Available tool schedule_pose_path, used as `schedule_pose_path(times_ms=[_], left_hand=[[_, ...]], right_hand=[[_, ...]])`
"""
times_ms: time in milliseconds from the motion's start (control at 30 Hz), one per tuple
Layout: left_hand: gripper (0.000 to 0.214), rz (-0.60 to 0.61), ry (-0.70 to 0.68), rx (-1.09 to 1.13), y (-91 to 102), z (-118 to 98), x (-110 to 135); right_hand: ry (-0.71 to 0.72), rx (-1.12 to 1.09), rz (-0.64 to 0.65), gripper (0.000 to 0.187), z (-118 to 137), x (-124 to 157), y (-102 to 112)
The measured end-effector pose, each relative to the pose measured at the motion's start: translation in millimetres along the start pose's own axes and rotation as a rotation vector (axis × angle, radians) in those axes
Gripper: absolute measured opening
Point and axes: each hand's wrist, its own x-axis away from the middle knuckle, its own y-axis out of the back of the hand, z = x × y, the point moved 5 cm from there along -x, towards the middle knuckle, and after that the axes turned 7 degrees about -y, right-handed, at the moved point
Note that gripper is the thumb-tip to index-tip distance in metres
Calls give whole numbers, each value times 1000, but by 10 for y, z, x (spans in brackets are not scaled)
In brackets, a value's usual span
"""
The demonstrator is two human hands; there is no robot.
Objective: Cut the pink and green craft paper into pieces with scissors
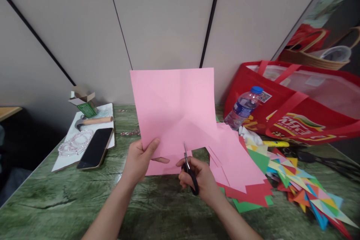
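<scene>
The pink sheet (pixel 163 108) is held raised and facing the camera above the green marbled table (pixel 84 202), between the two hands. Left hand (pixel 140 157): closed in a pinch on the sheet's lower left edge, thumb on the front face, other fingers mostly hidden behind. Right hand (pixel 199 174): fingers curled about the black handles of the scissors (pixel 193 183), blades pointing up at the sheet's lower edge; blade opening cannot be determined. Right side: pink paper (pixel 233 153) lies over red and green sheets, near multicoloured folded paper pieces (pixel 306 187). The red bag (pixel 281 101) carries large white Chinese characters, slanted and not clearly readable, and a QR code (pixel 265 96). The blue-capped bottle (pixel 244 107) leans against the bag; the white print on its blue label is illegible. Left side: a white board (pixel 63 161) supports a hammer (pixel 97 120), beaded loops (pixel 75 142), part of a phone (pixel 96 148) with a dark screen, and an opened green box (pixel 87 109), its white lettering too small to read
</scene>
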Motion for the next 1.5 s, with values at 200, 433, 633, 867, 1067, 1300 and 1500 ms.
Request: schedule_pose_path(times_ms=[200, 433, 633, 867, 1067, 1300, 1500], left_hand=[[22, 6, 8, -15, 7, 12, 7], [22, 28, 1, -18, 1, 38, -8], [23, 110, 58, -120, -64, 73, 16], [22, 128, 71, -104, -104, 80, 21], [22, 115, 65, -101, -83, 82, 17], [24, 126, 66, -113, -89, 90, 25], [26, 136, 57, -103, -85, 90, 22]], right_hand=[[-25, -6, -29, 30, -11, 2, -1], [-17, 4, -25, 31, -41, -13, 32], [8, 9, -43, 32, 34, -16, 57], [-12, 29, -77, 36, 93, -2, 62], [-13, 61, -79, 35, 94, -9, 67], [-10, 82, -114, 34, 83, -19, 74], [-19, 61, -109, 31, 86, -17, 71]])
